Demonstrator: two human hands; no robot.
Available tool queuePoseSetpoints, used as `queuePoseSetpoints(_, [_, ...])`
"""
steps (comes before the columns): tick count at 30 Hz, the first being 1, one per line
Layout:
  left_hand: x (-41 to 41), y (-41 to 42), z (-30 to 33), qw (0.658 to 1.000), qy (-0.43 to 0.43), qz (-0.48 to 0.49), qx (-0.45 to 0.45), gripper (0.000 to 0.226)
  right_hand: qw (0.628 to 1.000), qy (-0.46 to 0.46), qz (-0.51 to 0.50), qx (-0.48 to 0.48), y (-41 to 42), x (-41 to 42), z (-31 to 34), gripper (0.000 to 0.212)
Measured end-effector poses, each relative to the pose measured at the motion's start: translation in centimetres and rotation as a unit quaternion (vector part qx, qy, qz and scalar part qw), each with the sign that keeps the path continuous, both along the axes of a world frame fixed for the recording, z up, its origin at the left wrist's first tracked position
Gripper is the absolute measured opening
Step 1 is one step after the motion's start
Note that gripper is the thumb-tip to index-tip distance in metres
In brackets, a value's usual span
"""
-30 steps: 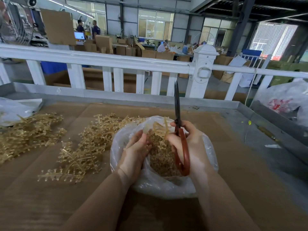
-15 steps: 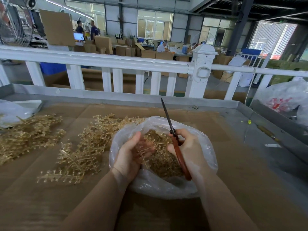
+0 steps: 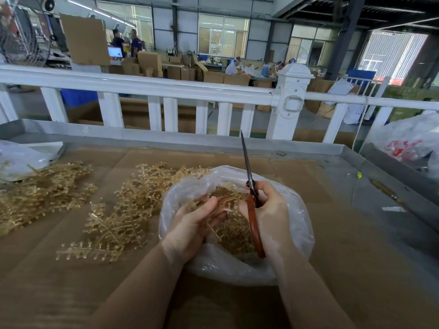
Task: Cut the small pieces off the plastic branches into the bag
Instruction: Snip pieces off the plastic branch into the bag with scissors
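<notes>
A clear plastic bag (image 3: 297,210) stands open on the cardboard-covered table, partly filled with small amber pieces (image 3: 235,231). Over its mouth my left hand (image 3: 194,224) holds a thin amber plastic branch (image 3: 225,200). My right hand (image 3: 268,210) grips scissors (image 3: 248,172) with red-brown handles, blades closed and pointing up and away. The hands are close together above the bag. Piles of uncut amber branches (image 3: 123,210) lie on the table just left of the bag.
A second heap of branches (image 3: 40,193) lies at the far left beside a clear bag (image 3: 21,157). A white railing (image 3: 166,89) runs behind the table's metal rim (image 3: 392,186). Another plastic bag (image 3: 408,143) sits at the right.
The scissors tilted left and dipped toward the bag, then swung back more upright. The branch in my left hand dropped lower and turned between my hands.
</notes>
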State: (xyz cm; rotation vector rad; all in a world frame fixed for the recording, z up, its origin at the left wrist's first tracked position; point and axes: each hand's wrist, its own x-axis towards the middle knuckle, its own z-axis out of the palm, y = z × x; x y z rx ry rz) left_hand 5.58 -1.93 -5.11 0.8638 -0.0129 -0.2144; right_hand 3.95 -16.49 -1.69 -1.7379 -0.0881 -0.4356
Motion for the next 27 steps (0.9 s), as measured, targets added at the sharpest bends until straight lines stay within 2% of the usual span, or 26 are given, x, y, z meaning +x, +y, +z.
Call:
queuePoseSetpoints(3, [0.0,0.3,0.0,0.999,-0.016,-0.038,0.017,0.020,0.999,-0.009,-0.031,0.015,0.0,0.1,-0.1,0.027])
queuePoseSetpoints(10, [0.6,0.0,-0.2,1.000,0.006,-0.008,-0.028,0.031,1.000,0.004,-0.007,-0.027,0.3,-0.1,-0.3,0.023])
queuePoseSetpoints(13, [0.1,0.3,0.3,0.999,-0.027,-0.036,0.008,0.025,0.999,0.000,0.000,-0.037,0.4,-0.1,-0.4,0.025])
queuePoseSetpoints(17, [-0.2,0.4,0.5,0.998,-0.028,-0.055,0.026,0.064,0.998,-0.013,0.010,-0.059,0.3,0.1,-0.6,0.028])
queuePoseSetpoints(18, [-0.1,0.4,0.4,0.998,-0.022,-0.055,0.017,0.065,0.998,-0.015,0.010,-0.064,0.2,0.2,-0.7,0.029])
queuePoseSetpoints(19, [0.0,0.5,0.4,0.998,-0.014,-0.057,0.010,0.059,0.998,-0.018,0.010,-0.066,0.2,0.2,-0.7,0.030])
queuePoseSetpoints(22, [-0.1,0.5,0.7,0.999,-0.001,-0.049,0.010,0.019,0.997,-0.028,0.004,-0.070,-0.1,0.3,-0.9,0.032])
queuePoseSetpoints(27, [-0.2,0.2,0.7,0.998,-0.014,-0.047,0.030,0.023,0.993,-0.030,-0.009,-0.118,-0.1,0.4,-1.2,0.025])
